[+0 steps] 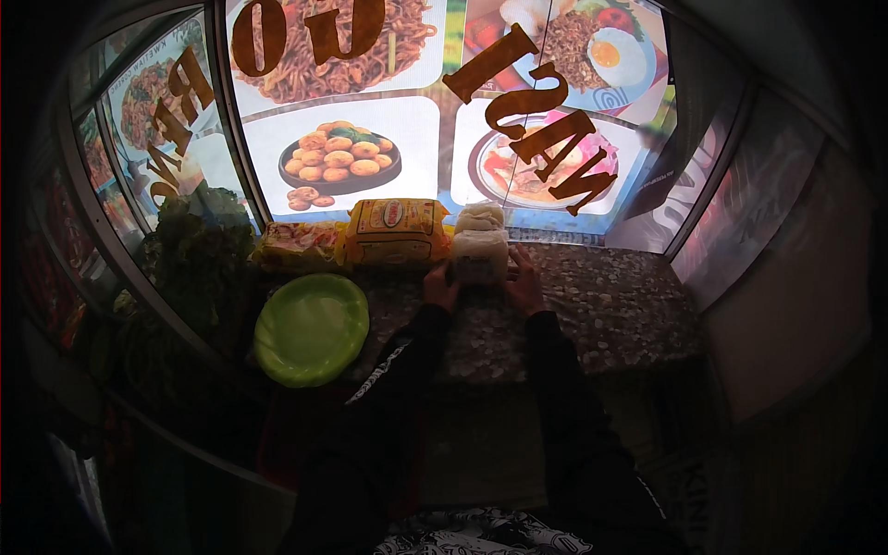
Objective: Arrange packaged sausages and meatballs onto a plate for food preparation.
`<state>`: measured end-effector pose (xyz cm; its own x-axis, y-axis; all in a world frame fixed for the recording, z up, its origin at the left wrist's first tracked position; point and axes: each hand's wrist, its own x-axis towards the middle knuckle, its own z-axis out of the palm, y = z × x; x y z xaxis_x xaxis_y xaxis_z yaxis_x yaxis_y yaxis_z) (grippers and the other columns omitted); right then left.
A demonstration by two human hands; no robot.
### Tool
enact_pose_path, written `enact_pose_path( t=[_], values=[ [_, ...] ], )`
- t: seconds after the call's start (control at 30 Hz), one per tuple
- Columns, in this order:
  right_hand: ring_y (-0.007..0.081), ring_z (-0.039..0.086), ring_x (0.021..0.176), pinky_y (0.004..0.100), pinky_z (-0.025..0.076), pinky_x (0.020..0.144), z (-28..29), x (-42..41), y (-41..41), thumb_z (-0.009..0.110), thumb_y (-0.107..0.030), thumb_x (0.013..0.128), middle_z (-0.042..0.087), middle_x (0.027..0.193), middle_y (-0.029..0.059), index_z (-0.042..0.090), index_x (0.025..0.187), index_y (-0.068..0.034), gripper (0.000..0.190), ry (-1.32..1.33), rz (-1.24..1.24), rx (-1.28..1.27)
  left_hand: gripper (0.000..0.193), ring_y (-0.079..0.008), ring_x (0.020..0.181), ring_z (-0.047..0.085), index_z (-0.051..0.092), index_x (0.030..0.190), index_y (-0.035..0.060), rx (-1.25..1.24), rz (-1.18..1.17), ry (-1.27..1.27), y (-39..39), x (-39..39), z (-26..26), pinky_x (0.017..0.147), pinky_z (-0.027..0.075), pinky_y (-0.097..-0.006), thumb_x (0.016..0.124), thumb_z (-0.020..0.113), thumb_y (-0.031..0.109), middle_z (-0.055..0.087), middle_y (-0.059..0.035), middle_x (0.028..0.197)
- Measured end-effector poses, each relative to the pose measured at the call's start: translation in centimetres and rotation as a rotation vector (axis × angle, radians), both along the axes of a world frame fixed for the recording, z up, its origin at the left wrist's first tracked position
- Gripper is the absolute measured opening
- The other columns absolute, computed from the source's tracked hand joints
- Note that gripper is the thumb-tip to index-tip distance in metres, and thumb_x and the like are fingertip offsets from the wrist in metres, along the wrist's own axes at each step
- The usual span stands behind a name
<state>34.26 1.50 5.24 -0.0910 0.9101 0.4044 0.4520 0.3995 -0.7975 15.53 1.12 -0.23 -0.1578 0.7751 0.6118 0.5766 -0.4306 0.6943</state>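
Two white packs in clear plastic, one in front of the other, stand on the pebble-patterned counter. The front white pack (480, 257) is between my two hands. My left hand (441, 287) touches its left side low down, and my right hand (525, 281) lies along its right side, fingers pointing up. The rear white pack (479, 216) rests against it, close to the glass. Just left of them is a large yellow-orange plastic package (398, 232), and beyond it lie smaller yellow and red packets (302, 239).
A stack of green plates (311, 330) sits at the counter's left front. Leafy greens (208, 243) stand beside the left frame. Lit glass panels with food pictures (340, 163) close off the back. The patterned counter (617, 305) extends right towards a side panel.
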Motion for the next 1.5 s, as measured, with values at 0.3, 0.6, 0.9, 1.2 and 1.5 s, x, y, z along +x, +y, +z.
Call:
enact_pose_path(
  t=[0.3,0.6,0.9,1.2,1.5],
  values=[
    [0.0220,0.056,0.097,0.0315,0.049,0.077,-3.2,1.4,0.4,0.063,-0.006,0.072,0.053,0.112,0.0157,0.036,0.126,-0.004,0.060,-0.076,0.084,0.044,0.056,-0.0343,0.092,0.055,0.053,0.107,-0.0005,-0.134,-0.061,0.064,-0.4,-0.2,0.3,0.080,0.044,-0.0390,0.058,0.072,0.016,0.058,-0.0207,0.095],
    [0.0242,0.058,0.093,0.0330,0.048,0.076,-1.6,0.3,-1.2,0.059,-0.016,0.078,0.057,0.104,0.0162,0.043,0.120,-0.003,0.047,-0.079,-0.031,0.073,0.051,-0.0267,0.092,0.059,0.054,0.107,-0.0002,-0.128,-0.162,-0.006,-1.5,-0.5,2.6,0.080,0.046,-0.0339,0.066,0.071,0.024,0.061,-0.0174,0.096],
    [0.0263,0.061,0.086,0.0353,0.047,0.074,-0.8,-0.7,-1.9,0.057,-0.022,0.081,0.062,0.093,0.0170,0.048,0.117,-0.004,0.042,-0.125,-0.176,-0.064,0.054,-0.0278,0.097,0.057,0.052,0.112,0.0011,-0.148,-0.114,-0.059,-3.0,-0.5,2.6,0.083,0.045,-0.0344,0.068,0.071,0.026,0.058,-0.0192,0.103],
    [0.0378,0.046,0.106,0.0403,0.039,0.088,-0.6,-2.2,-4.9,0.059,-0.026,0.079,0.048,0.112,0.0256,0.040,0.119,0.005,0.053,-0.173,-0.205,0.077,0.060,-0.0342,0.110,0.045,0.037,0.122,-0.0024,-0.120,-0.191,0.183,-7.4,-3.8,3.8,0.092,0.037,-0.0369,0.076,0.063,0.027,0.047,-0.0237,0.116],
    [0.0385,0.034,0.115,0.0424,0.027,0.097,1.0,-5.9,-10.6,0.058,-0.031,0.079,0.038,0.121,0.0258,0.032,0.125,0.002,0.062,-0.353,-0.278,0.210,0.052,-0.0323,0.112,0.044,0.040,0.121,-0.0010,-0.105,-0.165,0.219,-14.1,-8.8,7.9,0.093,0.037,-0.0363,0.081,0.056,0.029,0.045,-0.0207,0.121]
  ],
)
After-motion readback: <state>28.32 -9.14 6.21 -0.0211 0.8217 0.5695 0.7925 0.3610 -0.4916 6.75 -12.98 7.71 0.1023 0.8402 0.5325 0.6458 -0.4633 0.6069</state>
